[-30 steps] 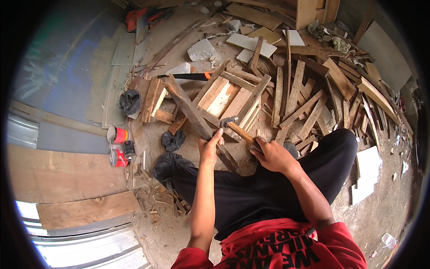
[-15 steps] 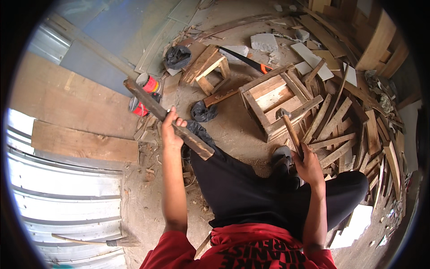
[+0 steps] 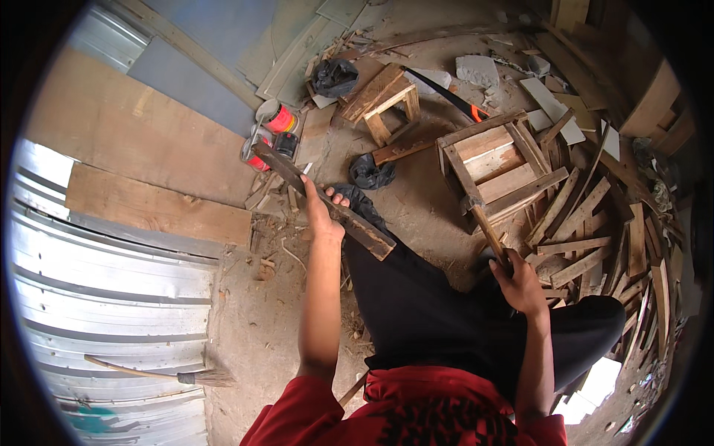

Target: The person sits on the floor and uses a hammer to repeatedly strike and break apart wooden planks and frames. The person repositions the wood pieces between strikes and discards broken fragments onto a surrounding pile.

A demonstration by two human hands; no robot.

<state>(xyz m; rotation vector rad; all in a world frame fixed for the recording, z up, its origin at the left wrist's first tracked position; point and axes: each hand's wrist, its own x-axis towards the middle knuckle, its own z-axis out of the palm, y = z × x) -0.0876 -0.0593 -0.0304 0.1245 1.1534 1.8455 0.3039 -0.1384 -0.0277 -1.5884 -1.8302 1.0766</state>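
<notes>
My left hand (image 3: 324,212) is closed around a dark, worn wooden batten (image 3: 364,232), which slants across in front of my left knee, off the ground. In my right hand (image 3: 522,288) is a hammer (image 3: 489,230), gripped by its wooden handle. Its dark head appears over the near left corner of a wooden stool-like frame (image 3: 500,195); whether it touches the wood I cannot tell. That frame stands on the floor with an open, partly slatted top.
A small wooden stool (image 3: 383,104), a handsaw (image 3: 446,93) and black plastic bags (image 3: 372,172) lie ahead. Paint cans (image 3: 277,117) stand at the left by wooden panels. Scrap wood (image 3: 587,208) is heaped at the right. A broom (image 3: 201,377) lies near corrugated metal sheets.
The view has turned left, so the surroundings sit farther right. The hammer head has moved left relative to the wooden frame, toward its near left corner. Both hands keep their holds.
</notes>
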